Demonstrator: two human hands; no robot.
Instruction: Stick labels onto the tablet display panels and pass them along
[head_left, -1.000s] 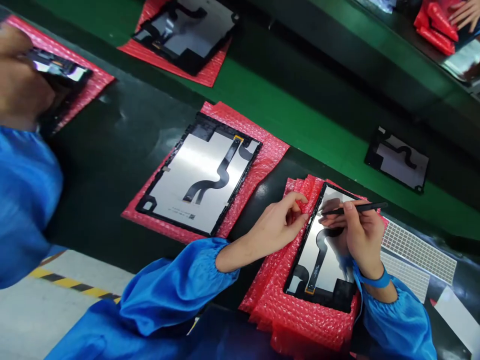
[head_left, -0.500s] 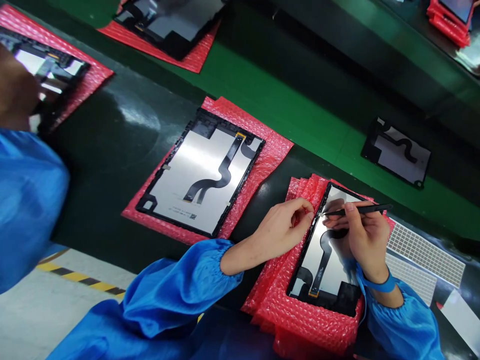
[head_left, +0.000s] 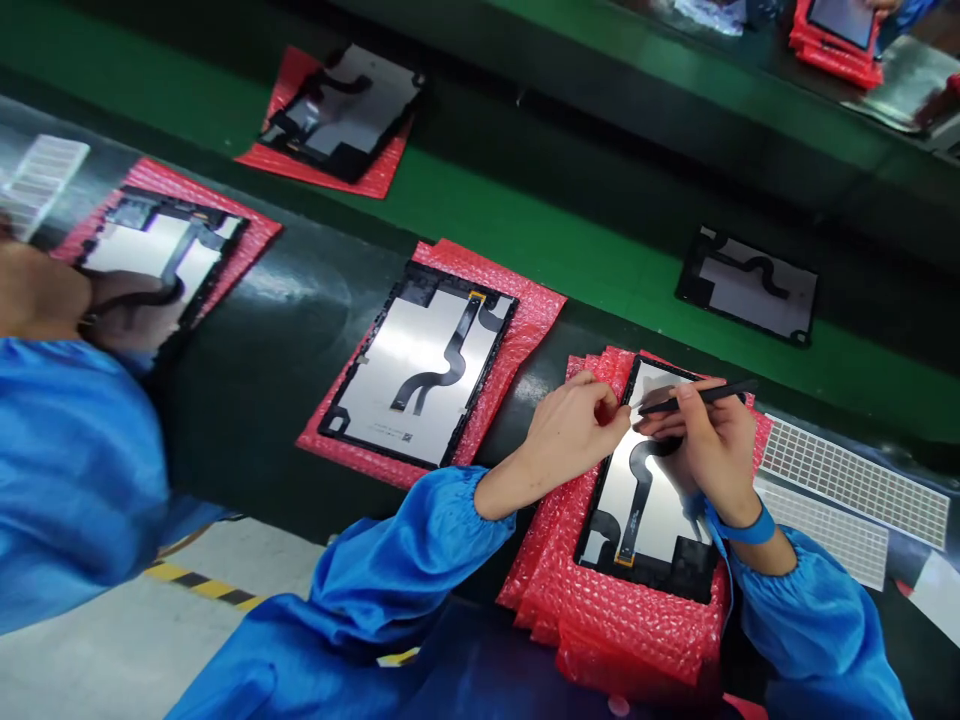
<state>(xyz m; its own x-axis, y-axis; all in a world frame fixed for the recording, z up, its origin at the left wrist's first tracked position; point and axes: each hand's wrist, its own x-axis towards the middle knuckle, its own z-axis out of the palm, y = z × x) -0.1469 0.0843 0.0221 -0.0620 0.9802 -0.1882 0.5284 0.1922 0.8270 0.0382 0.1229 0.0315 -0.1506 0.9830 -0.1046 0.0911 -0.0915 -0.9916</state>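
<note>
My right hand (head_left: pixel 716 440) grips black tweezers (head_left: pixel 739 390) in a pen-like hold, tips pointing left. They hover over the upper left edge of a tablet screen panel (head_left: pixel 619 490), which lies silver back up with a dark flex cable (head_left: pixel 640 500) along it. My left hand (head_left: pixel 574 430) is closed in a pinch beside the tweezer tips, at the panel's left edge. Whatever its fingertips hold, if anything, is too small to make out. Under the panel is a stack of red bubble-wrap bags (head_left: pixel 622 625). A blue band (head_left: pixel 750 525) circles my right wrist.
Another panel (head_left: pixel 405 350) lies on red bubble wrap to the left. Farther left, a co-worker's hand (head_left: pixel 41 290) is over a third panel (head_left: pixel 150 245). More panels lie on the green strip (head_left: pixel 480 220) behind. Gridded white sheets (head_left: pixel 855 480) are at right.
The camera view has shifted and turned slightly. My left fingertips are now closer to the tweezer tips. At left, the co-worker's panel shows more fully.
</note>
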